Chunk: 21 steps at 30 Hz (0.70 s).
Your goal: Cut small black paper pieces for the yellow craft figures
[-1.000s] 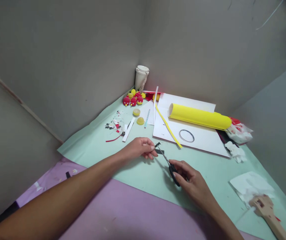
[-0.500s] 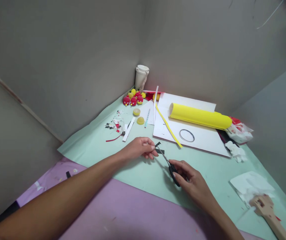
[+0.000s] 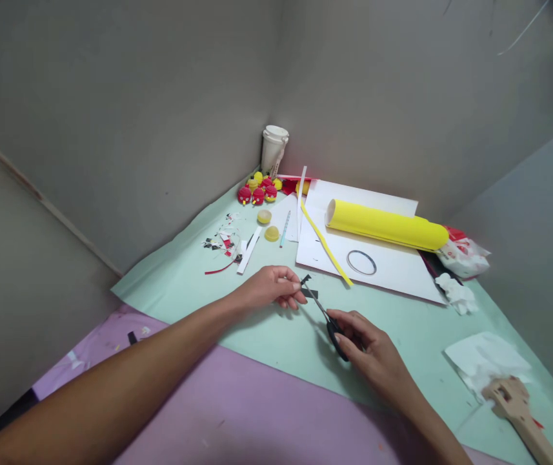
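Between its thumb and fingers, my left hand pinches a small black paper piece above the pale green sheet. My right hand grips black-handled scissors, whose blades point up and left to the black piece. The blade tips meet or nearly meet that piece; whether they touch it I cannot tell. Just below the tips, a black paper strip lies on the green sheet, partly behind the blades.
Yellow roll and ring lie on white board. Small red and yellow figures stand by a white cup. Paper scraps are scattered at left. A glue gun rests at lower right on tissue.
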{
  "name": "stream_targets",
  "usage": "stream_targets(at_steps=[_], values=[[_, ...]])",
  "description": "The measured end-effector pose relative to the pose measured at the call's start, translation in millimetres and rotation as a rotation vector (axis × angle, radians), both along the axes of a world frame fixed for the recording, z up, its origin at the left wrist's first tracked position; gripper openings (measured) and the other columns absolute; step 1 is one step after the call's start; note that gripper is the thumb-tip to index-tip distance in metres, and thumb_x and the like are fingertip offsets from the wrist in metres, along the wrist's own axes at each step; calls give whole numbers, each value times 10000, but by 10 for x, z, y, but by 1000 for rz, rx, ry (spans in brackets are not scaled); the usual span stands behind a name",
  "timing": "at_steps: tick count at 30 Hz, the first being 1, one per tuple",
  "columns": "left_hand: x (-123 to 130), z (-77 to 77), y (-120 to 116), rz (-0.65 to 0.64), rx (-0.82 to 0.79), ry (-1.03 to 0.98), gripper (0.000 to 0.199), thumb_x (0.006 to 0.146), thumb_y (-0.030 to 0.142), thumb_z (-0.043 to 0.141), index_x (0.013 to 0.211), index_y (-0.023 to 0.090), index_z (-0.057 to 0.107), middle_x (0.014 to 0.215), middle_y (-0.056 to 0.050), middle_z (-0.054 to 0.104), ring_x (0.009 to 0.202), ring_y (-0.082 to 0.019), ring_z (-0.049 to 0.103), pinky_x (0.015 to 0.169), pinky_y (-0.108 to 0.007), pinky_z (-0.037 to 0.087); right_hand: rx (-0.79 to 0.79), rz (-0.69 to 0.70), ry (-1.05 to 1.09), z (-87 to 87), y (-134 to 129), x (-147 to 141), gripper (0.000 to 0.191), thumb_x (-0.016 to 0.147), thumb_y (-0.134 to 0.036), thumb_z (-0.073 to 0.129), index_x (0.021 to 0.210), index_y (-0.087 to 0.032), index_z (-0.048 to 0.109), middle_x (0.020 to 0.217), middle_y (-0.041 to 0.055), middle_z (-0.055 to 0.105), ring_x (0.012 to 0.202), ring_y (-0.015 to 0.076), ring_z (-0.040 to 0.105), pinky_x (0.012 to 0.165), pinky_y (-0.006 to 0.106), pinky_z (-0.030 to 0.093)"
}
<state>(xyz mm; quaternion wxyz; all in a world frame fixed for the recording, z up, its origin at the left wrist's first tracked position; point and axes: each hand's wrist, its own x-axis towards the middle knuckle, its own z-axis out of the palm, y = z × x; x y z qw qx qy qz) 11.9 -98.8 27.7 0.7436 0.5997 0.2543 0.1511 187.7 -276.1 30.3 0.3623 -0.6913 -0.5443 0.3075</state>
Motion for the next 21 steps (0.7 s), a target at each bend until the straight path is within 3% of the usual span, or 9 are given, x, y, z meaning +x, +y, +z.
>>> stream_targets(at_steps=[21], values=[[7, -13, 10, -6, -15, -5, 177, 801, 291, 650, 837, 155, 542, 833, -97, 732, 640, -120, 635, 605, -266, 418, 12, -13, -18, 41, 3, -9, 337, 847, -302, 568, 1160, -249, 680, 832, 11, 528, 730, 165, 511, 678, 285, 447]])
